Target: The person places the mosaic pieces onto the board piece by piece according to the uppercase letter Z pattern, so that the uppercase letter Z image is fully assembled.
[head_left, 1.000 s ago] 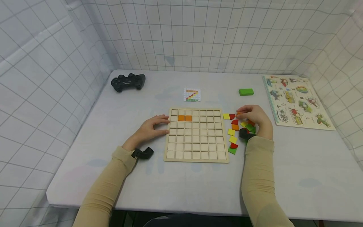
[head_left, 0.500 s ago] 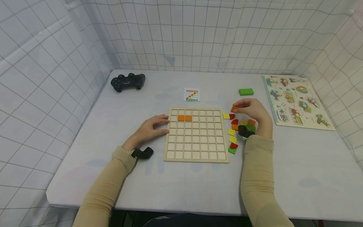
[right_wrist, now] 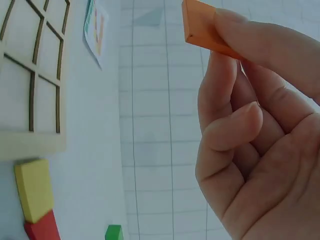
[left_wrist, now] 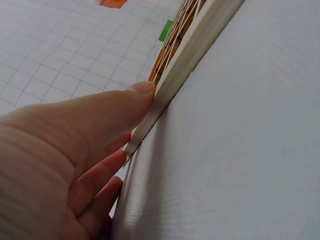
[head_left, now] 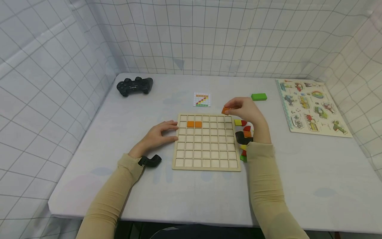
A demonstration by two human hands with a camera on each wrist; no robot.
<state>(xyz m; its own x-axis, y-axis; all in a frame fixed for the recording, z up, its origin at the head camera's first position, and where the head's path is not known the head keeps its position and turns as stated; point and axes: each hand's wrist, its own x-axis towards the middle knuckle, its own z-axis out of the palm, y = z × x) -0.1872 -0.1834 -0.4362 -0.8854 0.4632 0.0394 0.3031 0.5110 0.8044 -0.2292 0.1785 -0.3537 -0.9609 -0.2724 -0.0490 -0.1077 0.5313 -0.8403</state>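
A wooden grid board [head_left: 206, 167] lies flat at mid-table, with two orange square tiles [head_left: 194, 124] side by side in its second row from the far edge. At the board's left edge rests my left hand [head_left: 157, 134]; in the left wrist view its thumb and fingertips touch the wooden side, fingers fairly straight. My right hand [head_left: 245, 109] pinches another orange square tile [right_wrist: 202, 25] between thumb and fingers, held up by the board's far right corner. Yellow, red, orange and green tiles lie right of the board, partly hidden by the right wrist, among them a yellow tile [right_wrist: 35, 190].
A small pattern card [head_left: 202, 99] lies beyond the board. Farther right are a green block [head_left: 259, 97] and a picture puzzle board [head_left: 313, 106]. A black game controller [head_left: 135, 87] sits at the far left. Gridded white cloth walls surround the table.
My right hand has lifted an orange tile from the loose pieces and carried it left to the board's far right corner. The left hand has stayed at the board's edge.
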